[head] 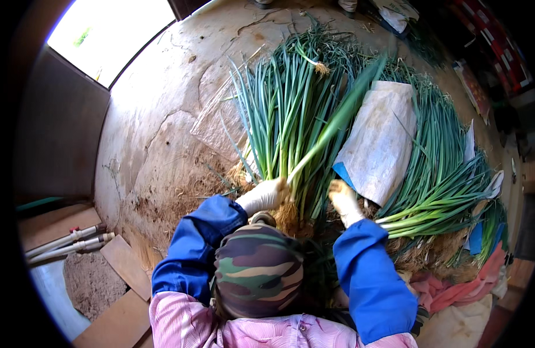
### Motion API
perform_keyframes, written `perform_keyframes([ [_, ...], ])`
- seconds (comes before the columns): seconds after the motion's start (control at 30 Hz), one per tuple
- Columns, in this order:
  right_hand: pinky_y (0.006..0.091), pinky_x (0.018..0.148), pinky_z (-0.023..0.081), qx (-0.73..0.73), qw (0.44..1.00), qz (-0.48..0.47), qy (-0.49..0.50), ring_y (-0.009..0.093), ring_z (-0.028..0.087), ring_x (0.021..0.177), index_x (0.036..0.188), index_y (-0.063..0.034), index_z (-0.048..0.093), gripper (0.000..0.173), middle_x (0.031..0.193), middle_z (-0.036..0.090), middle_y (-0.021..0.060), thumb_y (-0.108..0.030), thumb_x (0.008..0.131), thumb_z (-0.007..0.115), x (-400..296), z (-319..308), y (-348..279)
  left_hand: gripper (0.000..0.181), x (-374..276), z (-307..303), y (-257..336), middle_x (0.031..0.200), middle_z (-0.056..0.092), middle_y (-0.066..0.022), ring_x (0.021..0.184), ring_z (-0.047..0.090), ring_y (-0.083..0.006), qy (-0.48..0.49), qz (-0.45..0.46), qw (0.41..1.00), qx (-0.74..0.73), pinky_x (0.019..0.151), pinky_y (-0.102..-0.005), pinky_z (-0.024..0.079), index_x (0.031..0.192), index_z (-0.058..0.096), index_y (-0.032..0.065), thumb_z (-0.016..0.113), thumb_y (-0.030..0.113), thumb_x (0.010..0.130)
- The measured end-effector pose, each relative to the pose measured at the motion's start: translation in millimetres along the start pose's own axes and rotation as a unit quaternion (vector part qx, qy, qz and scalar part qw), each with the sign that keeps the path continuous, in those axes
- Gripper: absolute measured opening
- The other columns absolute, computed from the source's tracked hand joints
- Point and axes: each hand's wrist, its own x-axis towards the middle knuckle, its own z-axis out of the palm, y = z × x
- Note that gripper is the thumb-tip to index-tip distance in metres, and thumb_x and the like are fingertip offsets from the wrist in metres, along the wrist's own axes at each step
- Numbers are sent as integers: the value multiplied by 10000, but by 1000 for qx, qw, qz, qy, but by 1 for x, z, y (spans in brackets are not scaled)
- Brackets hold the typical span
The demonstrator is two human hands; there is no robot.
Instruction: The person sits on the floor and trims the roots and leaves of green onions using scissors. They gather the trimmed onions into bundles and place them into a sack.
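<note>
My left hand (267,195), in a pale soiled glove, grips a green onion stalk (309,158) near its base. The stalk slants up to the right and its leaves are blurred. Stringy roots (287,216) show just below that hand. My right hand (345,200), also gloved, has curled fingers beside the blue corner of a white woven sack (382,139); whether it holds anything cannot be made out. A thick pile of green onions (289,113) lies before me, with one loose onion (313,61) on top.
More green onions (437,135) extend to the right, beside and beyond the sack. Loose soil (176,200) covers floor at left, near pipes (67,243) and boards (124,265). A pink cloth (461,282) lies at lower right. Camouflage fabric (259,269) bulges between my arms. Another person's feet (348,5) show at the top.
</note>
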Motion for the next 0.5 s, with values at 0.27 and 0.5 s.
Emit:
perform_keyframes([
  [0.27,386,1062,353,-69,986,2,151,438,463,1227,1408,66,300,726,1336,463,314,-38,730,541,29,36,22,276,14,-4,-6,986,618,-129,896,604,-329,222,275,906,233,746,-410,500,1082,592,59,635,84,811],
  [0.5,368,811,494,249,961,122,-7,231,602,927,1214,15,551,463,1087,625,115,21,751,546,56,4,29,343,58,21,21,1126,603,-79,1171,525,-279,21,502,778,377,992,-424,428,1105,605,64,625,143,772],
])
